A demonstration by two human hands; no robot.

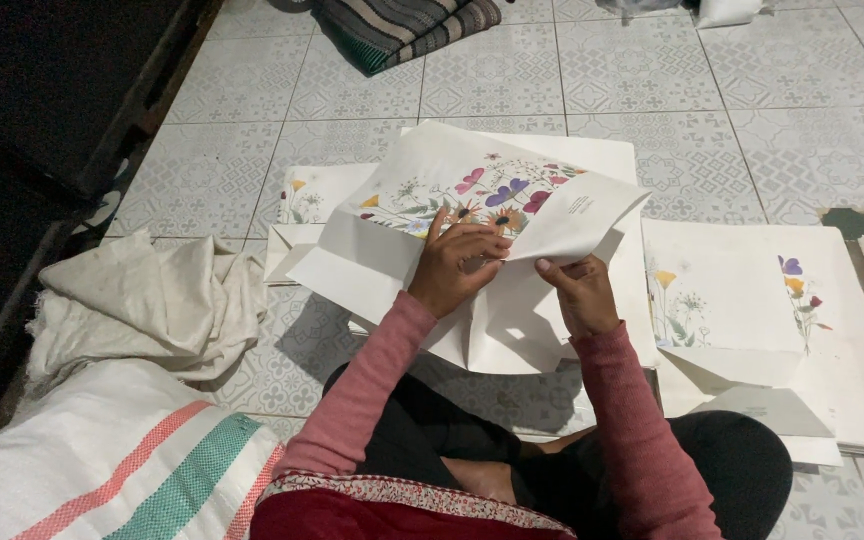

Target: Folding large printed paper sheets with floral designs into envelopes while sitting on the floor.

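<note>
I saw the flowered paper sheet [472,200] in the middle of the frame, held up over the tiled floor [752,110] so its flaps could bend freely. My left hand [457,265] lay flat with fingers spread on the paper, pressing it down so it would not slip. My right hand [577,290] pinched the folded white flap [577,225] between thumb and fingers, lifting it over the flowers. More flowered sheets [732,290] lay flat at the right, close by. A crumpled cloth [152,300] sat at the left.
</note>
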